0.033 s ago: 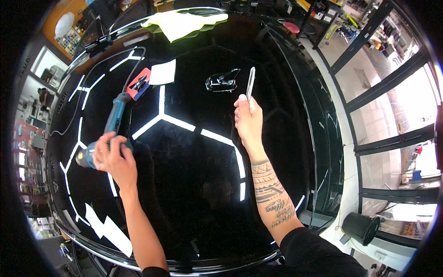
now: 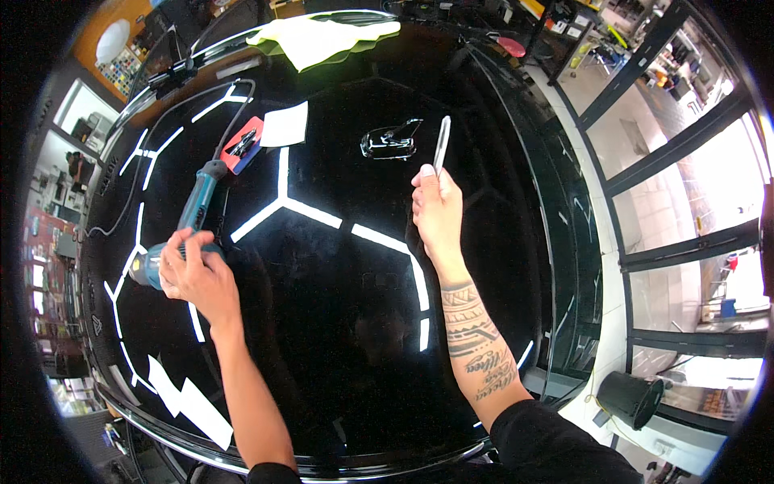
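Observation:
My left hand (image 2: pixel 197 270) is closed over the body of a teal heat gun (image 2: pixel 196 202), thumb on one side and bent fingers across it. The gun lies low over a glossy black car panel (image 2: pixel 322 323), handle pointing away and nozzle to the left. In my right hand (image 2: pixel 438 206), thumb and fingers pinch a slim silver pen-like tool (image 2: pixel 443 143), held upright; its exact kind is unclear. Just left of that tool, a small dark shape with bright outlines (image 2: pixel 389 143) shows on the panel.
A white square sheet (image 2: pixel 285 127) lies beside a red and blue card (image 2: pixel 242 145) with a black item on it. The gun's cord (image 2: pixel 129 214) loops left. A yellow-green cloth (image 2: pixel 318 40) covers the far edge. A black bucket (image 2: pixel 633 399) stands at the right.
My left hand and the heat gun have shifted slightly away and to the left. My right hand has moved a little to the right with the silver tool.

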`<act>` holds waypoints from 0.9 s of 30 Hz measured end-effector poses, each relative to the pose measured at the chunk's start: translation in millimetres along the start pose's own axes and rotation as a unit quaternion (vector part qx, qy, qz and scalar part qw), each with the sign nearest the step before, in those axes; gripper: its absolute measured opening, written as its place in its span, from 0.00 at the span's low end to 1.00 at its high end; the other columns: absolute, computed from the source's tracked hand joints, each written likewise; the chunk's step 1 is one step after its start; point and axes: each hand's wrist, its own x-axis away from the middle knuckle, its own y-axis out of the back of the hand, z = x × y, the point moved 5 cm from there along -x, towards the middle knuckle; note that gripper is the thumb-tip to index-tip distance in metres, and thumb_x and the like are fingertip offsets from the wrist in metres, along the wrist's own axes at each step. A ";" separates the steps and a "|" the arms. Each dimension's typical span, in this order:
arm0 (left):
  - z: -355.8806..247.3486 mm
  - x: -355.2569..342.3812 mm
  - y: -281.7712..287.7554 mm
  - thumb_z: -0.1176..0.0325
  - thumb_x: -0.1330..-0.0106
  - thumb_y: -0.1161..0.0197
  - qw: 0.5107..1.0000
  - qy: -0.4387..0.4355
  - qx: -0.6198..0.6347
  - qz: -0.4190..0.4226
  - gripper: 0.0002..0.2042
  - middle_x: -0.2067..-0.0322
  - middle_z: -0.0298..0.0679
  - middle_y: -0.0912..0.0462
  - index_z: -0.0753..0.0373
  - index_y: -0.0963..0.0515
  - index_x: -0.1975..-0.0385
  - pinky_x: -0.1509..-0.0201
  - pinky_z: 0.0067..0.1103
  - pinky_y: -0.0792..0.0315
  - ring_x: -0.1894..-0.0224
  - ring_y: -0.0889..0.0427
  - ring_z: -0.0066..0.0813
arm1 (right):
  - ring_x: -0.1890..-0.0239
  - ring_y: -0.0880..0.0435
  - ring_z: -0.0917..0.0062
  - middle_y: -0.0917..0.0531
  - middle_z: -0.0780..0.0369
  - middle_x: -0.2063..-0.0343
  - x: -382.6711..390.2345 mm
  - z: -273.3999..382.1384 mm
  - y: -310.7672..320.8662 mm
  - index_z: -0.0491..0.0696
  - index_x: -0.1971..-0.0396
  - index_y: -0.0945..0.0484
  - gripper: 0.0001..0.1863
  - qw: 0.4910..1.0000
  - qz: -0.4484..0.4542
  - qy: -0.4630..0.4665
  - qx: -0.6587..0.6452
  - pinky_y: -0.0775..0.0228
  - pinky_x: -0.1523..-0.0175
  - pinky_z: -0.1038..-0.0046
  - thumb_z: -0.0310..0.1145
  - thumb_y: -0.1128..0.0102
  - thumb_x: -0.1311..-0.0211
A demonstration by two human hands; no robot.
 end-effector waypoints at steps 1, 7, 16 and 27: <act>-25.0 -11.8 2.9 0.80 0.45 0.40 0.998 0.022 0.037 -0.042 0.12 0.53 0.34 0.22 0.54 0.19 0.65 0.40 0.47 0.40 0.45 0.25 0.39 | 0.84 0.35 0.90 0.32 0.72 0.85 -1.2 0.8 2.3 0.46 0.72 0.28 0.18 1.000 0.007 -0.002 -0.023 0.45 0.80 0.83 0.44 0.51 0.25; -200.2 -58.4 -107.2 0.75 0.40 0.38 0.885 -0.188 0.406 0.124 0.12 0.58 0.44 0.18 0.62 0.17 0.57 0.46 0.33 0.28 0.52 0.22 0.45 | 0.87 0.42 0.95 0.36 0.76 0.85 -3.2 0.5 -10.5 0.49 0.69 0.29 0.16 0.999 0.012 0.004 -0.047 0.55 0.83 0.88 0.44 0.50 0.25; -227.9 -78.4 -160.7 0.78 0.39 0.40 0.787 -0.203 0.531 0.240 0.10 0.62 0.42 0.16 0.62 0.14 0.61 0.53 0.26 0.26 0.57 0.18 0.35 | 0.86 0.41 0.93 0.35 0.74 0.84 4.0 2.0 -3.9 0.48 0.67 0.28 0.14 0.998 0.020 -0.033 -0.052 0.53 0.82 0.87 0.42 0.51 0.24; -220.7 -78.1 -166.4 0.74 0.39 0.37 0.767 -0.177 0.558 0.264 0.07 0.62 0.38 0.15 0.61 0.13 0.64 0.59 0.24 0.26 0.62 0.17 0.29 | 0.84 0.38 0.89 0.33 0.70 0.83 2.8 3.9 16.5 0.45 0.63 0.27 0.14 0.970 0.030 -0.100 -0.220 0.45 0.80 0.85 0.39 0.53 0.23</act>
